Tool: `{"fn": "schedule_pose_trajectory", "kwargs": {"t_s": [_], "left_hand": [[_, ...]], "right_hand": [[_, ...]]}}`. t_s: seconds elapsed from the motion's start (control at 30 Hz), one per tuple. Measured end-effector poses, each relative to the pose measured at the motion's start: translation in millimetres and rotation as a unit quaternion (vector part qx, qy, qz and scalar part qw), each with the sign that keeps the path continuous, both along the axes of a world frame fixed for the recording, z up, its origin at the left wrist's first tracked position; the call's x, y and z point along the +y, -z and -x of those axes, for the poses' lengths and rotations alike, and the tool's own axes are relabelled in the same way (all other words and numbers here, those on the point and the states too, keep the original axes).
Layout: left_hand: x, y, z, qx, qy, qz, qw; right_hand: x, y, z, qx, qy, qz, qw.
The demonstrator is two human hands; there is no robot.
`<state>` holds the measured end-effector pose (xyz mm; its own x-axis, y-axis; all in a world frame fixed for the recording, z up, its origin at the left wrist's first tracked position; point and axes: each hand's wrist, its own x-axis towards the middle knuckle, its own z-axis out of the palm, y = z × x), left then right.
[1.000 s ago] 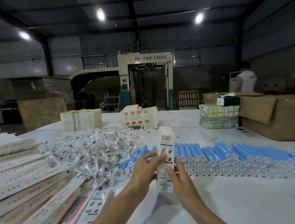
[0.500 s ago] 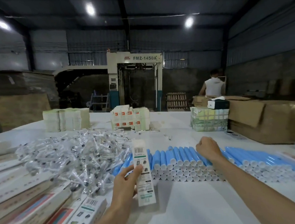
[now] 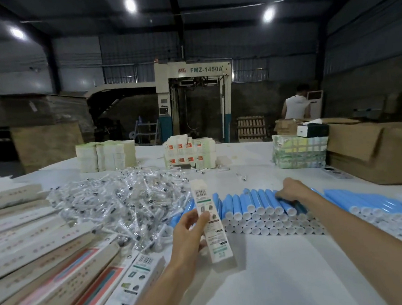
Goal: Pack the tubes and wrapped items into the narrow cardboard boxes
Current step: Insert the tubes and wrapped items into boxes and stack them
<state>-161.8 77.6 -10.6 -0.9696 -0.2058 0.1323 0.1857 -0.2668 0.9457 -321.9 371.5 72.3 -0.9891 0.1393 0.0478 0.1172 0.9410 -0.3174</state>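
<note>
L edge: stack of flat boxes fans over the worktop corner and runs off-frame bottom L.

Just R of it is a heap of wrapped items in clear film. It touches the stack and reaches the tubes. Behind the heap, along the far edge, sit two blocks of pale packs.

Mid: left grip grasps one narrow box, thumb across the printed face, other fingers behind. Box stands near upright, barcode end up, in front of where heap meets tubes. Can't tell if its top is open or what's in it.

Open room: bare worktop btwn the two forearms, from the tube caps down to the near edge.

Blue tubes lie in stacked rows, white caps toward the camera, from beside the box out to the R edge.

Right grip sits on the top row, fingers curled down among the tubes. Can't tell if it has one pinched.

Far R: green bundle, then brown cartons, contents hidden.

Vs 1 s ago: right grip has left the box and gone to the tubes, so the left carries the box alone. Vs 0.5 s ago: much the same.
</note>
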Motion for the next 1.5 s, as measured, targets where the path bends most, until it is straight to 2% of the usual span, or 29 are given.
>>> {"fn": "schedule_pose_trajectory", "kwargs": {"t_s": [0.13,0.2,0.27,0.33,0.4,0.5,0.6,0.67,0.73,0.8,1.0,1.2,1.33,1.4,1.5], "left_hand": [[2,-2,-3,-0.008,0.01,0.003,1.0],[3,-3,-4,-0.007,0.017,-0.004,1.0],[3,-6,-4,-0.004,0.028,-0.017,0.999],[3,-10,-3,0.001,0.043,-0.026,0.999],[5,-18,-2,0.012,0.059,-0.027,0.998],[14,-33,3,0.05,0.114,-0.005,0.992],[23,-37,4,0.091,0.164,0.064,0.98],[26,-32,4,0.1,0.175,0.113,0.973],[26,-25,3,0.104,0.184,0.172,0.962],[27,-21,2,0.107,0.199,0.214,0.95],[24,-22,2,0.123,0.191,0.222,0.948],[23,-24,-1,0.115,0.177,0.236,0.949],[21,-24,-1,0.12,0.166,0.246,0.947],[22,-23,-3,0.125,0.163,0.264,0.942],[26,-21,-4,0.139,0.154,0.287,0.935]], "right_hand": [[-4,-1,-5,0.02,0.008,-0.007,1.0],[0,1,-9,0.062,0.017,0.016,0.998],[7,3,-15,0.128,0.026,0.085,0.988],[13,4,-20,0.19,0.009,0.193,0.963],[12,2,-36,0.221,-0.039,0.332,0.916],[-4,11,-62,0.198,-0.114,0.586,0.778],[-22,20,-81,0.194,-0.157,0.705,0.664],[-27,19,-91,0.206,-0.18,0.723,0.635],[-27,11,-101,0.222,-0.206,0.718,0.627],[-31,0,-112,0.235,-0.231,0.701,0.633],[-62,-22,-122,0.26,-0.232,0.653,0.672],[-81,-23,-113,0.265,-0.174,0.518,0.794],[-72,-26,-112,0.273,-0.16,0.405,0.858],[-70,-37,-111,0.244,-0.179,0.352,0.886],[-75,-55,-109,0.15,-0.216,0.289,0.92]]}}
